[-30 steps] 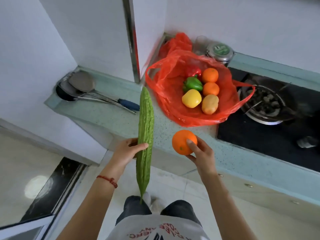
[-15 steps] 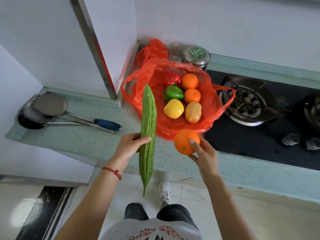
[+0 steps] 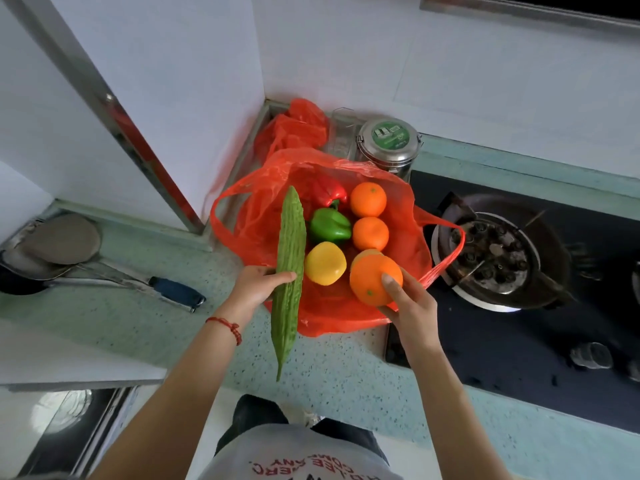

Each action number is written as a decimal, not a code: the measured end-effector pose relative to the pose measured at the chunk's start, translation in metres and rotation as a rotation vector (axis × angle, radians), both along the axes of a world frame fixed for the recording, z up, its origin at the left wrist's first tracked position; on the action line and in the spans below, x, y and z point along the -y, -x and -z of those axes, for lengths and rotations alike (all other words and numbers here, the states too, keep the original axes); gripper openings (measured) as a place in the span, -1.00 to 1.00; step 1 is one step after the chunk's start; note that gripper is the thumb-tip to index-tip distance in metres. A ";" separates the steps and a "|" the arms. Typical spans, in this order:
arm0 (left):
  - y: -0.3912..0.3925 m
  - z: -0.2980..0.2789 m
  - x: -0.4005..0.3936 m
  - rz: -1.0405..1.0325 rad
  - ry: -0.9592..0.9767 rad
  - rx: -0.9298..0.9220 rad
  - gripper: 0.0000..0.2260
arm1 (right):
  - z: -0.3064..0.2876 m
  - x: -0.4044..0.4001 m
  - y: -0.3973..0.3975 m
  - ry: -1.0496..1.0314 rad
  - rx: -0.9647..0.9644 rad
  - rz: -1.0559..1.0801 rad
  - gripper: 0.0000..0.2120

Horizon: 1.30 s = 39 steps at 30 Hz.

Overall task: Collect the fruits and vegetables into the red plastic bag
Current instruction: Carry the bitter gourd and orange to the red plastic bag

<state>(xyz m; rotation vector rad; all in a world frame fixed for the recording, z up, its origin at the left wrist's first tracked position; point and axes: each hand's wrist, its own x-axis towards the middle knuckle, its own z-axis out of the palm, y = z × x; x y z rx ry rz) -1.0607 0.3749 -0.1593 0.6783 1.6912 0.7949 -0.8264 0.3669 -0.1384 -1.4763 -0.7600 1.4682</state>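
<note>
An open red plastic bag (image 3: 242,206) lies on the pale green counter in the corner. Inside it rest a red pepper (image 3: 327,192), a green pepper (image 3: 329,225), a yellow pepper (image 3: 325,263) and two oranges (image 3: 367,199) (image 3: 370,233); a potato (image 3: 365,253) is mostly hidden. My left hand (image 3: 258,287) grips a long green bitter gourd (image 3: 289,268) upright over the bag's left side. My right hand (image 3: 410,303) holds another orange (image 3: 372,279) over the bag's front right part.
A steel lidded tin (image 3: 388,142) and a second crumpled red bag (image 3: 294,128) stand behind the open bag. A gas burner (image 3: 491,254) on the black hob is at the right. Ladles and a blue-handled utensil (image 3: 176,293) lie at the left. A white wall corner stands behind.
Both hands have moved forward from the counter's front edge to over the bag, carrying the gourd and the orange. The camera has come closer to the counter.
</note>
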 end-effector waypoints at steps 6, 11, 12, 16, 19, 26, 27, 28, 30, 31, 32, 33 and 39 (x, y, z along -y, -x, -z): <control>-0.002 0.003 -0.036 0.000 -0.023 -0.111 -0.84 | 0.006 -0.021 -0.007 0.024 -0.002 0.015 -0.61; 0.005 0.013 -0.061 0.039 0.013 -0.165 -0.84 | 0.008 -0.037 -0.005 0.030 0.016 0.045 -0.55; 0.006 0.015 -0.066 0.043 0.015 -0.170 -0.85 | 0.008 -0.040 -0.004 0.028 0.021 0.048 -0.55; 0.009 0.020 -0.085 0.049 0.001 -0.214 -0.83 | 0.009 -0.053 0.000 0.015 0.040 0.055 -0.50; 0.009 0.022 -0.094 0.064 -0.014 -0.255 -0.80 | 0.011 -0.063 0.002 0.006 0.077 0.058 -0.47; 0.010 0.031 -0.101 0.075 -0.034 -0.301 -0.82 | 0.017 -0.078 0.014 -0.004 0.214 0.022 -0.43; 0.011 0.032 -0.100 0.077 -0.047 -0.313 -0.83 | 0.018 -0.079 0.015 -0.008 0.241 0.010 -0.43; 0.011 0.032 -0.098 0.079 -0.060 -0.321 -0.84 | 0.018 -0.080 0.017 -0.017 0.269 -0.003 -0.43; 0.012 0.033 -0.095 0.084 -0.091 -0.319 -0.85 | 0.020 -0.081 0.021 -0.034 0.326 -0.023 -0.41; 0.012 0.032 -0.093 0.092 -0.107 -0.315 -0.86 | 0.020 -0.082 0.023 -0.045 0.352 -0.031 -0.41; 0.012 0.030 -0.091 0.094 -0.123 -0.306 -0.87 | 0.019 -0.082 0.025 -0.053 0.378 -0.041 -0.40; 0.012 0.029 -0.090 0.087 -0.134 -0.295 -0.85 | 0.018 -0.083 0.026 -0.063 0.406 -0.053 -0.40; 0.010 0.009 -0.074 -0.073 -0.146 -0.192 -0.60 | 0.022 -0.082 0.036 -0.070 0.562 -0.134 -0.35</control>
